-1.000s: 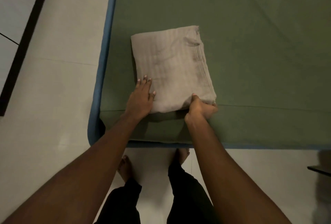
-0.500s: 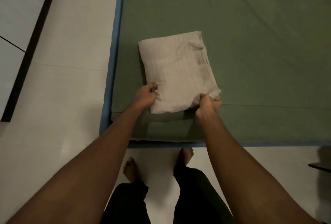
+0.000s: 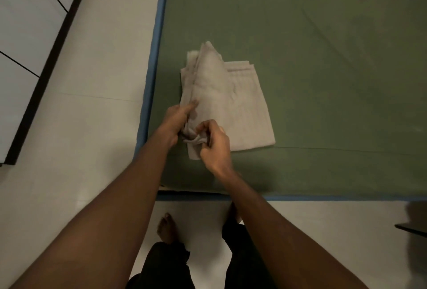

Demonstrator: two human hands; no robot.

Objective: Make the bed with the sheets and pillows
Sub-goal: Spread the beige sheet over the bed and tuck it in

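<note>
A folded beige sheet (image 3: 233, 106) lies near the front left corner of the bed (image 3: 323, 46), which is covered by a green fitted sheet over a blue-edged mattress. Its top layers are lifted and peak toward the far side. My left hand (image 3: 179, 118) grips the sheet's near left edge. My right hand (image 3: 215, 143) pinches a bunched fold of the same sheet right beside the left hand. No pillow is in view.
White tiled floor (image 3: 97, 108) runs along the bed's left side and in front of it, where my bare feet stand. A dark-framed white panel (image 3: 25, 41) lies at the far left. A dark object edge (image 3: 413, 228) juts in at the right.
My right hand moved left from the sheet's near right corner to beside my left hand. Both hands now gather the near left edge, and the top layers have risen off the stack.
</note>
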